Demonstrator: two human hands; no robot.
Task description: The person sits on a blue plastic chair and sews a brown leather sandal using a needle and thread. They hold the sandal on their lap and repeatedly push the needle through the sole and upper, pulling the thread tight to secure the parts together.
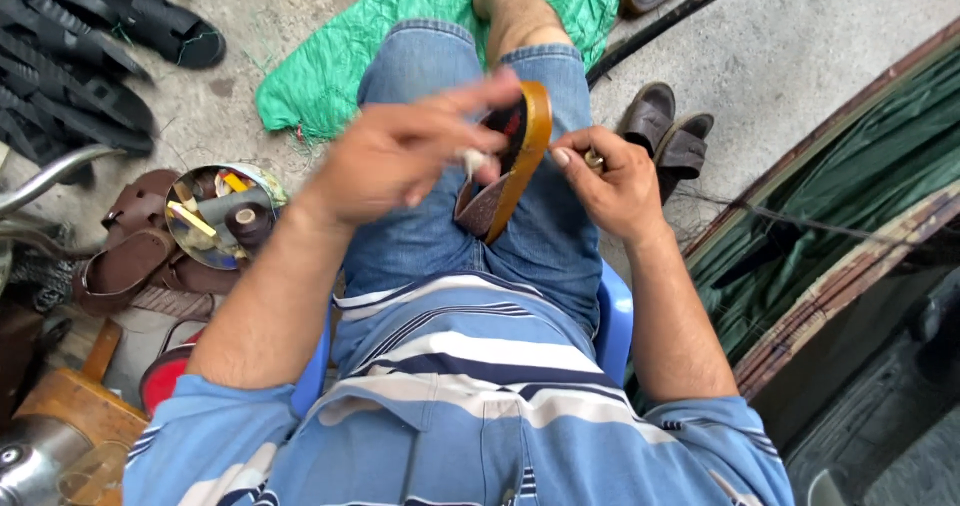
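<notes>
Both hands were closed on their work when I checked the head view. My left hand (400, 151) pinched the upper edge of a brown sandal (512, 166), thumb and forefinger closed over it, with something small and pale caught between the fingers; I could not tell what it was. My right hand (615, 181) was curled shut around a small metal tool (594, 158), its tip pressed against the sandal's tan sole edge. That sandal stood on edge between my thighs, resting on the blue denim shorts (440, 216), toe end pointing away from me.

Off to my left, a round tin (222, 214) with spools and small bits sat on the ground beside a pile of brown sandals (135, 246), with black sandals (90, 36) farther out. A green cloth (400, 26) lay under my outstretched leg, and a dark brown pair of shoes (665, 131) stood just past my right hand.
</notes>
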